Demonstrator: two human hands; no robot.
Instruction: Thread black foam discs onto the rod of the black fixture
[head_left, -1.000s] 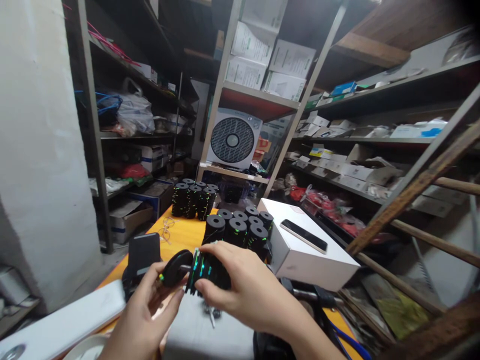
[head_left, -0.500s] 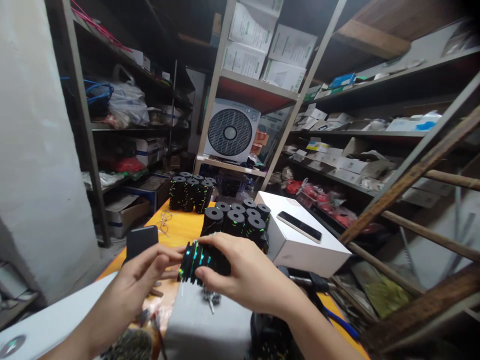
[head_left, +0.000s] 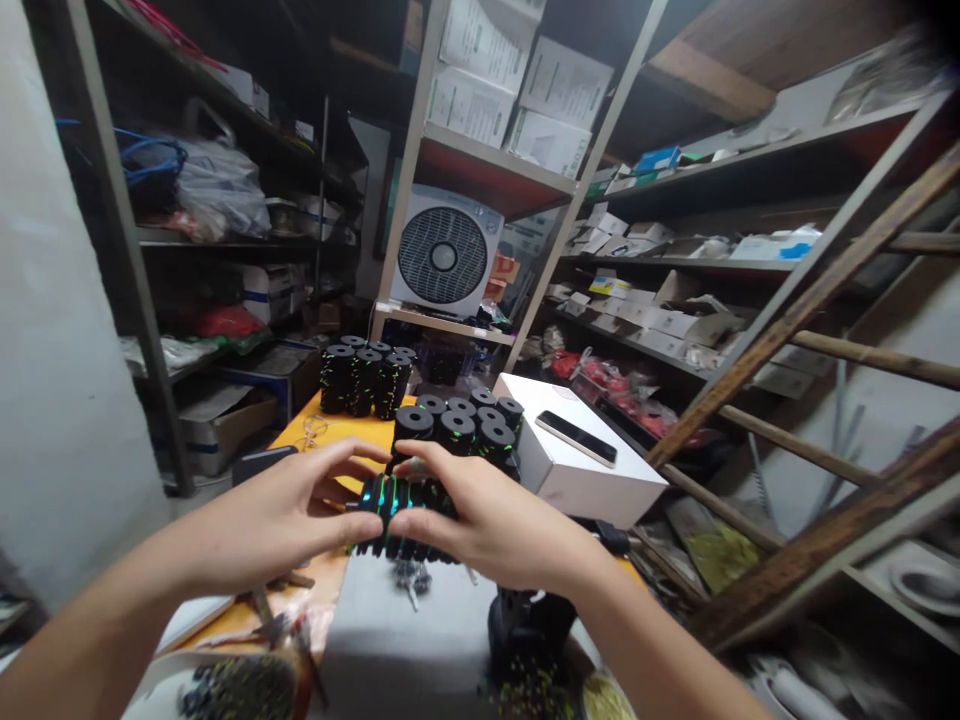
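Note:
A stack of black discs (head_left: 384, 500) with green and cyan glints between them lies on its side above a white surface (head_left: 416, 640). My right hand (head_left: 499, 515) grips its right part, fingers over the top and thumb at the front. At the left end my left hand (head_left: 277, 505) is curled round the stack, its thumb at the front edge and its fingers behind. Just below the stack are small dark and metal pieces (head_left: 410, 578). Close behind my hands stand several upright black cylinders (head_left: 457, 430) with holed tops; the stack's far side is hidden.
Another group of black cylinders (head_left: 367, 380) stands farther back on the yellow table (head_left: 296, 430). A phone (head_left: 577, 438) rests on a white box (head_left: 592, 480) at the right. Small parts fill a tray (head_left: 236, 690) at the front left. A wooden ladder (head_left: 825, 450) leans at the right.
My left hand has moved in from beside the stack's left end, its thumb now at the front of it. My right hand keeps its hold. The view has shifted slightly.

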